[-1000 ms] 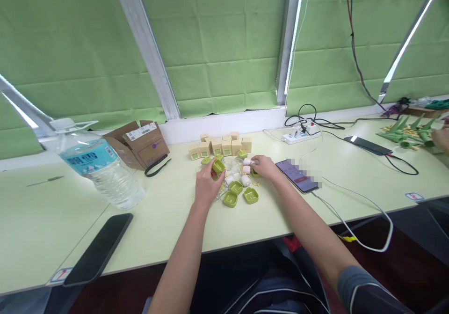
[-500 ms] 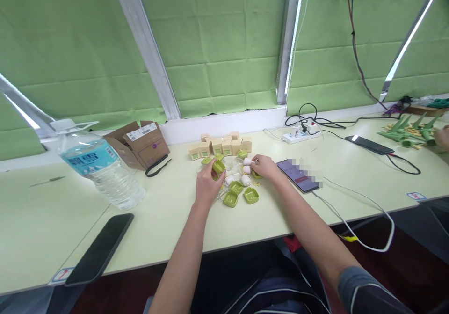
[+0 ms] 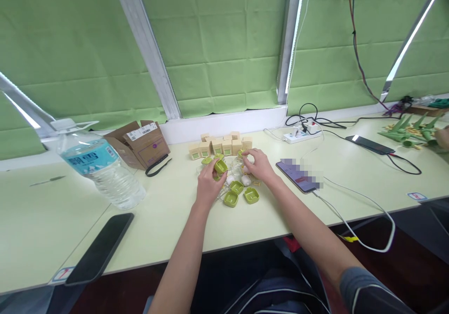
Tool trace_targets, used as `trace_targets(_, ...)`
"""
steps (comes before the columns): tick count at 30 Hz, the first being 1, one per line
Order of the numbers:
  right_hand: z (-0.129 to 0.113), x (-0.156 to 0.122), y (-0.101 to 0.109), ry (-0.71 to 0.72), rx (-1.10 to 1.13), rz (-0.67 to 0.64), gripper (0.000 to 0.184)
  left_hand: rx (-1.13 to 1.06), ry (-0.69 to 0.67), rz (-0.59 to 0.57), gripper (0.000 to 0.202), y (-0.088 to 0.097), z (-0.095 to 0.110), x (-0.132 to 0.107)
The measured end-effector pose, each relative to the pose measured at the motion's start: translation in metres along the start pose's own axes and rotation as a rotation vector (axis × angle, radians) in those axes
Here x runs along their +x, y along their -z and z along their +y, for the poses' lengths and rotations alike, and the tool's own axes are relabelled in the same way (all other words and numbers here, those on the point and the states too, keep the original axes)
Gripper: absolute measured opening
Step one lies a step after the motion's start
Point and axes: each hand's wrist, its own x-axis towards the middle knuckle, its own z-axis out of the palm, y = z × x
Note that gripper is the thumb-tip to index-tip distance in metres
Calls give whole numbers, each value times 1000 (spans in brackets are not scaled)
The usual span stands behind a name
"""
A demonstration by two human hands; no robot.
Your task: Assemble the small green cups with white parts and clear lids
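My left hand [image 3: 208,183] is closed around a small olive-green open case [image 3: 220,166], held above the pile with its hollow side up. My right hand [image 3: 258,164] reaches over the pile's far right side, thumb and forefinger apart, the fingertips beside another green case [image 3: 241,153]. Contact there is hard to make out. In front lie more hollow green pieces: one on the left [image 3: 231,199], one on the right [image 3: 251,195] and one behind them [image 3: 236,187]. White rounded pieces [image 3: 246,180] and clear plastic bits sit between my hands, partly covered.
Several small tan boxes [image 3: 227,147] stand behind the pile. Leftward are a brown carton [image 3: 147,148], a water bottle [image 3: 101,164] and a dark phone [image 3: 101,247]. To the right lie a cabled phone [image 3: 298,176] and a power strip [image 3: 302,136]; another person's hand [image 3: 442,137] shows far right.
My right hand has moved left and slightly away from me, from the white pieces to the green case by the tan boxes. My left hand stays nearly still with its green case.
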Motion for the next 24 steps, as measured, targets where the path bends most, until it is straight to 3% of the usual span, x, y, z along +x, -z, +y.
trace_targets(11, -33, -12, -14, 329, 309, 26, 15, 48, -64, 94, 46, 2, 4, 0)
trace_targets(18, -33, -13, -21, 394, 340, 31, 14, -10, -91, 39, 48, 3, 4, 1)
trace_targets(24, -32, -14, -24, 361, 321, 14, 13, -36, -83, -36, 52, 3, 1, 1)
